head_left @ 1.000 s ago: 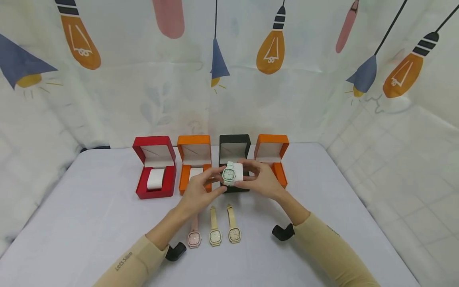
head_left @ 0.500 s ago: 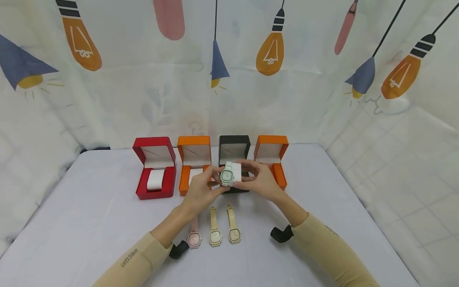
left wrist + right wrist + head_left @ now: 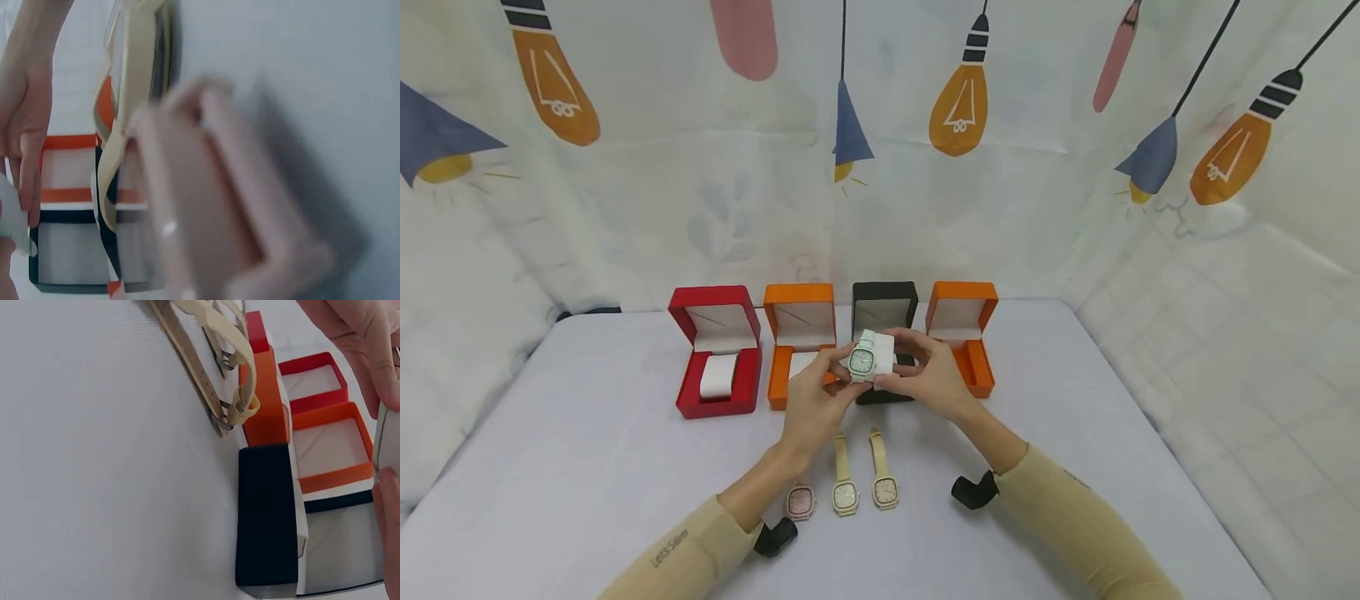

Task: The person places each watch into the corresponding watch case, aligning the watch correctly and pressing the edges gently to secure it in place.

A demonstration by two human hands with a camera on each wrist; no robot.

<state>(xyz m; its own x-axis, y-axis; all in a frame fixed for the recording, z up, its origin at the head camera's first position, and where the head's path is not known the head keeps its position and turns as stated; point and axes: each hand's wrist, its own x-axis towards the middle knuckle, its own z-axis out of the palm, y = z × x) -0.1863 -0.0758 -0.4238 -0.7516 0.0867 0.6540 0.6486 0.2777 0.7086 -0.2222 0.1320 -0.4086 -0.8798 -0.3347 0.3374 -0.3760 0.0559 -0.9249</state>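
Observation:
Between both hands, above the black box (image 3: 885, 292), is a pale mint wristwatch (image 3: 862, 360) wrapped round a white cushion (image 3: 884, 354). My left hand (image 3: 811, 406) pinches the watch from the left, thumb below. From the other side my right hand (image 3: 938, 377) grips the cushion with thumb and fingers. Part of the pale watch (image 3: 14, 219) shows at the left edge of the left wrist view. Nearer me on the table lie a pink watch (image 3: 801, 502) and two cream watches (image 3: 845, 497), all faces up; the left forearm partly covers the pink strap.
Open boxes line the table's back: a red box (image 3: 685, 403) and a left orange box (image 3: 777, 390), each with a white cushion, then the black one, then a right orange box (image 3: 982, 379). The hands hide much of the black box's inside. A printed curtain (image 3: 880, 225) hangs behind.
Both hands, with the watch and cushion, have shifted slightly left and up. The watch has tilted a little. The whole head view has also slid slightly.

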